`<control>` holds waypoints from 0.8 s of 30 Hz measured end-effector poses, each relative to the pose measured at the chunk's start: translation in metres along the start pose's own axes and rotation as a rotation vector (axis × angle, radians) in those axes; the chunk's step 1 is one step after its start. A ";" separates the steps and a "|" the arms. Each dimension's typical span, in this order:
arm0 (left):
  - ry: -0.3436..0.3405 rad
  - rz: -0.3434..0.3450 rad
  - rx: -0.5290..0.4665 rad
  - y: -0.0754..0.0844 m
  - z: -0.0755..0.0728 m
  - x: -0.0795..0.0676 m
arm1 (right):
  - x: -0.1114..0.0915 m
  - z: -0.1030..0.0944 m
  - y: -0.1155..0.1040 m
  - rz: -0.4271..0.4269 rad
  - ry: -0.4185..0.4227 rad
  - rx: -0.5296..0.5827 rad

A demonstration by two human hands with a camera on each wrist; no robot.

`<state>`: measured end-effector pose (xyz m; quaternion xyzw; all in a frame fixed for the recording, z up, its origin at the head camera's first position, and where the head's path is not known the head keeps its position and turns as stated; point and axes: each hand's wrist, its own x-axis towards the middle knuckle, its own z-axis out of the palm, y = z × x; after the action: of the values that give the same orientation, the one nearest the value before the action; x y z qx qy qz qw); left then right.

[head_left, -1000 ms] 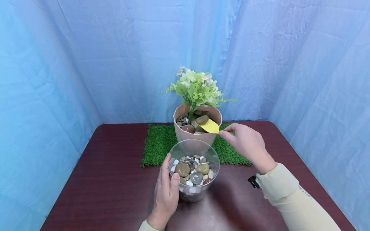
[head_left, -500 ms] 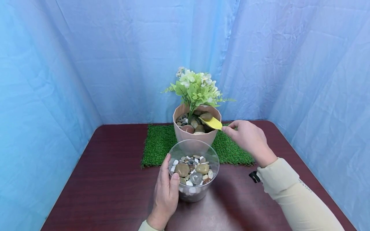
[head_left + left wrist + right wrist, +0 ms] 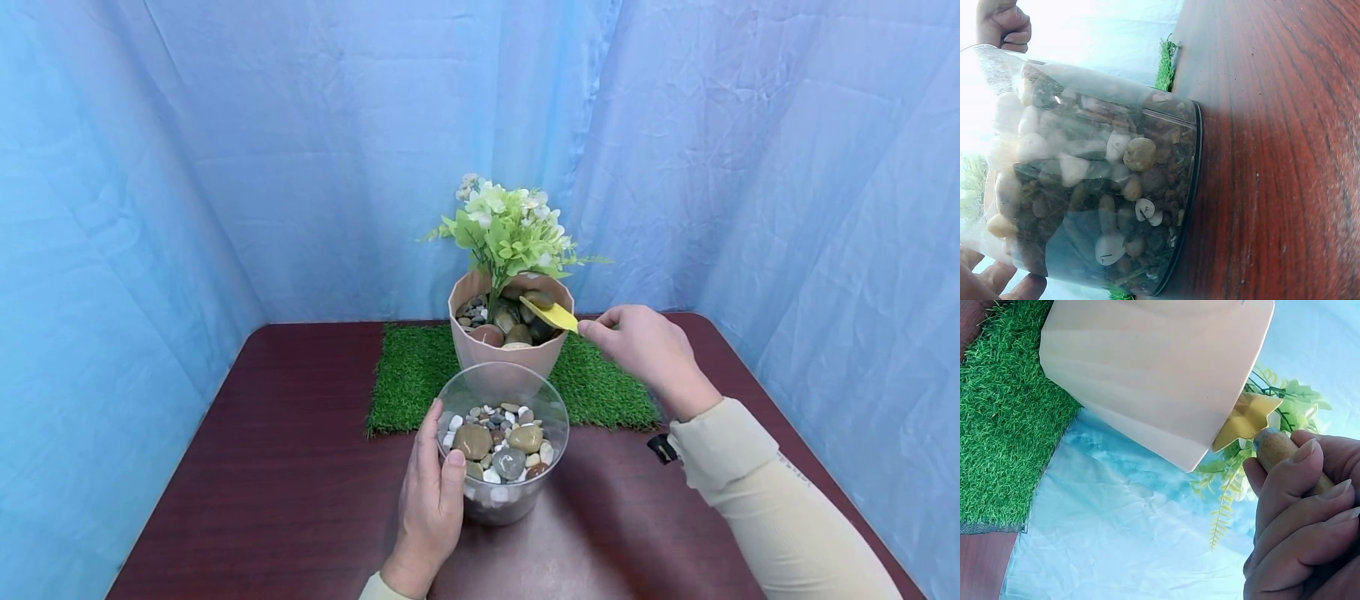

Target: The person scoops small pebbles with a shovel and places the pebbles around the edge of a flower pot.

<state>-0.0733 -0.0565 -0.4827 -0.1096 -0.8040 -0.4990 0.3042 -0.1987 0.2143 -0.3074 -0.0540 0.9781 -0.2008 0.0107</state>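
Note:
A yellow hand trowel (image 3: 553, 316) with a wooden handle (image 3: 1275, 447) is gripped by my right hand (image 3: 648, 350). Its blade reaches over the right side of the pale pink flowerpot (image 3: 506, 360), tilted, with a large brown stone (image 3: 538, 298) at its tip. Green and white flowers (image 3: 510, 221) stand in the pot among large and small stones. In front of it is a clear plastic container (image 3: 1094, 147) of mixed pebbles and larger stones. My left hand (image 3: 431, 496) holds its left side, thumb at the near rim and fingers along the wall.
The flowerpot stands on a green artificial grass mat (image 3: 412, 375). Beneath is a dark reddish wooden table (image 3: 300, 467), with blue cloth (image 3: 330, 167) hanging behind it and at both sides.
My right hand has moved slightly up and right. The trowel's blade has drawn back and tilted, and the brown stone has shifted right and back in the pot. The left hand stays put.

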 end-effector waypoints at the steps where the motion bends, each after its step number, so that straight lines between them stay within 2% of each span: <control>1: 0.000 0.001 0.000 0.000 0.000 0.000 | 0.001 -0.001 0.000 0.000 -0.006 0.000; 24: -0.004 -0.017 0.000 0.001 0.000 -0.002 | 0.009 -0.013 0.005 0.003 -0.100 0.057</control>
<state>-0.0708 -0.0560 -0.4827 -0.1038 -0.8054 -0.5015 0.2985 -0.2085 0.2228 -0.2969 -0.0623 0.9703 -0.2255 0.0612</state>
